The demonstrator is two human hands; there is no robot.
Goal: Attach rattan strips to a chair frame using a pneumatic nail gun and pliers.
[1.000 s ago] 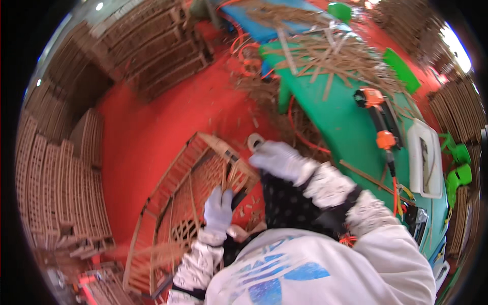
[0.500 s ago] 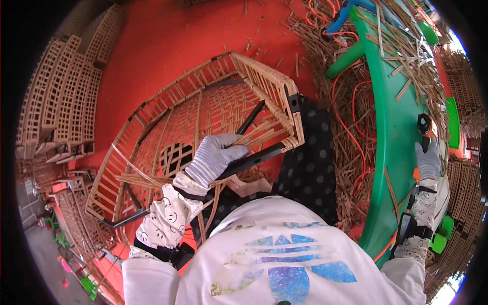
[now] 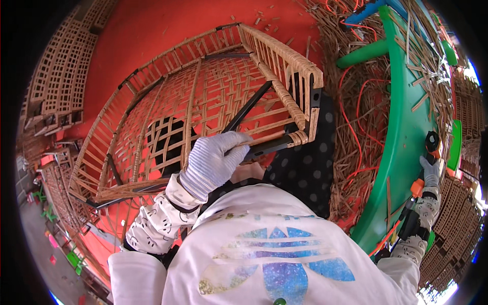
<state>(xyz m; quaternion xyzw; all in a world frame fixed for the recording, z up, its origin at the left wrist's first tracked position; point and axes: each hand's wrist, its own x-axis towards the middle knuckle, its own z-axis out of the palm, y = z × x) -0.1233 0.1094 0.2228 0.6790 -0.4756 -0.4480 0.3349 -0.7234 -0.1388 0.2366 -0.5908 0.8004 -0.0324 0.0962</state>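
A tan woven basket-like panel point(image 3: 213, 96) with black metal bars lies tilted across my lap, with wide openings in its weave. My left hand point(image 3: 211, 161), in a striped grey glove, is closed on a rattan strip point(image 3: 268, 138) along the near black bar point(image 3: 272, 148), thumb and fingers pinching it. Part of the strip is hidden under that hand. Far to the right, my right hand point(image 3: 430, 172), also gloved, is closed around a black-and-orange tool point(image 3: 433, 142) at the edge of the green bench point(image 3: 406, 122). Its fingers look small and partly hidden there.
Cut strips lie piled on the bench's far edge and in a heap point(image 3: 351, 168) beside it. An orange hose point(image 3: 351, 127) loops through the heap. Stacked woven panels point(image 3: 61, 71) stand at the left, more point(image 3: 457, 218) at the right. The floor point(image 3: 137, 30) is red.
The woven panel has shifted and looks larger, its right corner farther right. Loose strips that crossed its lower left no longer hang there. My left hand keeps its pinch; my right hand stays with the tool.
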